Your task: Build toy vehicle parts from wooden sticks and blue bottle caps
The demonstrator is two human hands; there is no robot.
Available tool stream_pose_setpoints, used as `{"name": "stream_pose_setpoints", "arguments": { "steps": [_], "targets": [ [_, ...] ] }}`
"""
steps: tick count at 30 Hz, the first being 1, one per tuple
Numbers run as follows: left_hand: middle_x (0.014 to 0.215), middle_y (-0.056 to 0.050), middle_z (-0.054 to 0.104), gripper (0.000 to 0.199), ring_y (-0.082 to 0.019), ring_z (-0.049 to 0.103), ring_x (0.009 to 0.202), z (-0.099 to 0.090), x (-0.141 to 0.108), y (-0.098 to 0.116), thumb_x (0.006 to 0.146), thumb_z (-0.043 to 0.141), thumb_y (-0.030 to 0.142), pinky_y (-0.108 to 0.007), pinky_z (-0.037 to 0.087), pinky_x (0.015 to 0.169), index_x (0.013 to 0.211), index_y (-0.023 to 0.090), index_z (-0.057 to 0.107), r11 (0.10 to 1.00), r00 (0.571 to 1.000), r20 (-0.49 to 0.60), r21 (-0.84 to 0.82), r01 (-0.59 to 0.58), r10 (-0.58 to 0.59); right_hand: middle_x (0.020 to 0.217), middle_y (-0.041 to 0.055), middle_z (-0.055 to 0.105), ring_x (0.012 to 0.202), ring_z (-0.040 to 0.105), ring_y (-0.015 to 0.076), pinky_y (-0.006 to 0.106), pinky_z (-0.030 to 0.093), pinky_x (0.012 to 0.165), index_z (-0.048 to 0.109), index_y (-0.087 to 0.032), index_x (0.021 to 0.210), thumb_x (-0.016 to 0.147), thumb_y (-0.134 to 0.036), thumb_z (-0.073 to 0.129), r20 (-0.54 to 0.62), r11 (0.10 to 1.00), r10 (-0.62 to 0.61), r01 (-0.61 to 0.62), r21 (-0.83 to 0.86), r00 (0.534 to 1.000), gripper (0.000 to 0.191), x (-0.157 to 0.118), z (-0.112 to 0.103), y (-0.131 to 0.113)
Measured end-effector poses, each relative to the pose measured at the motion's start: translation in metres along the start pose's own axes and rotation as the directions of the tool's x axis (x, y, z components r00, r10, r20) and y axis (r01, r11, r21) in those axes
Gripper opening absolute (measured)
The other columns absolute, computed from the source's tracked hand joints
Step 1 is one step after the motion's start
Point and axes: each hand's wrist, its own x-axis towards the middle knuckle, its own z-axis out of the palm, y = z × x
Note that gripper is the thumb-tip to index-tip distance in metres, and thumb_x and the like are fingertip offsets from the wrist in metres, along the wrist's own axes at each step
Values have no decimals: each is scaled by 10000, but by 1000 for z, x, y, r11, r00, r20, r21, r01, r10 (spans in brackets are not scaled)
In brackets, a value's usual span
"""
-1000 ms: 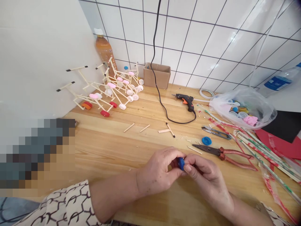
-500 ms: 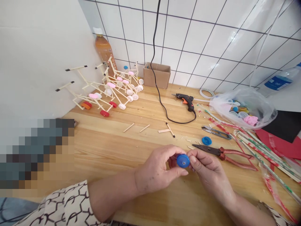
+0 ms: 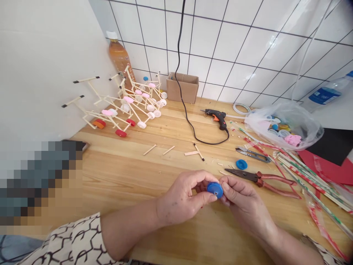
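A blue bottle cap [image 3: 213, 188] with a small mark at its centre is pinched between the thumb and fingers of my left hand [image 3: 187, 197]. My right hand [image 3: 241, 197] is closed against the cap's right side, its thumb and fingertips on the edge. What lies behind the cap is hidden. Just beyond my right hand are pliers [image 3: 259, 178] with reddish handles and a second blue cap [image 3: 241, 164]. A small T-shaped stick piece [image 3: 197, 152] with black ends lies past my left hand, beside two short loose sticks [image 3: 168, 150].
Several stick-built tricycles [image 3: 121, 106] with cap wheels stand at the back left, near a tea bottle [image 3: 120, 59]. A cardboard box [image 3: 182, 88], a glue gun [image 3: 216, 117] with its cord, snips [image 3: 253, 154], a bag of caps [image 3: 286, 127] and wrapped sticks [image 3: 311, 180] lie further right.
The blue cap has tilted slightly, and my left thumb has moved onto its front near the lower edge. My right hand keeps hold at the side. The view has shifted a little.
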Motion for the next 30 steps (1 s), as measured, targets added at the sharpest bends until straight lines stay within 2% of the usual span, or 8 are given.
{"name": "stream_pose_setpoints", "arguments": {
  "steps": [5, 9, 14, 22, 25, 28, 30],
  "targets": [
    [763, -20, 622, 134, -90, 531, 643, -1, 1, -3, 749, 590, 98, -221, 461, 609, 876, 128, 620, 993, 997, 11, -92, 72, -72, 507, -41, 405, 490, 285, 73, 225, 211, 496, 550, -152, 608, 787, -379, 643, 24, 979, 80, -83, 184, 996, 304, 2, 6, -4],
    [683, 12, 572, 140, -83, 512, 579, -3, 5, -5, 733, 608, 117, -223, 465, 560, 870, 140, 596, 959, 988, 8, -236, 153, -156, 579, -26, 443, 563, 346, 89, 227, 278, 562, 583, -156, 687, 824, -347, 613, 6, 990, 16, -16, 139, 1000, 237, 4, 4, -3],
    [701, 5, 587, 140, -84, 514, 595, -5, 7, -3, 726, 604, 105, -219, 466, 561, 863, 134, 590, 957, 986, 13, -239, 165, -166, 674, -6, 488, 643, 391, 114, 256, 325, 649, 609, -173, 799, 833, -365, 597, 42, 996, -9, 6, 84, 999, 196, 1, 2, -3],
    [745, -5, 583, 129, -98, 528, 647, -3, 3, -5, 751, 578, 97, -206, 468, 571, 871, 134, 610, 997, 997, 7, -14, 82, -82, 638, -31, 417, 632, 343, 116, 245, 285, 606, 561, -186, 691, 846, -406, 572, -11, 989, -96, 94, -114, 995, 270, 0, 0, 1],
    [775, -16, 616, 137, -101, 551, 670, -2, 0, -5, 773, 561, 87, -216, 477, 631, 885, 132, 626, 990, 999, -3, 137, -41, 42, 630, -29, 412, 627, 340, 118, 249, 279, 600, 566, -182, 693, 839, -415, 577, -11, 992, -64, 62, -109, 998, 275, -2, -1, 4],
    [806, -25, 645, 165, -108, 576, 704, -3, -3, -4, 799, 547, 94, -228, 476, 700, 930, 144, 633, 939, 982, 16, 292, -184, 188, 608, -29, 414, 604, 330, 113, 247, 264, 580, 565, -174, 674, 811, -418, 611, -18, 997, -14, 13, -70, 1000, 284, -4, 0, 2],
    [815, -32, 653, 172, -114, 587, 715, -3, -5, -4, 817, 537, 110, -227, 476, 702, 960, 147, 625, 906, 970, 40, 350, -239, 240, 584, -31, 413, 580, 317, 107, 244, 250, 561, 558, -170, 648, 782, -423, 643, -28, 999, 23, -24, -27, 999, 299, -5, 2, 0]
  ]
}}
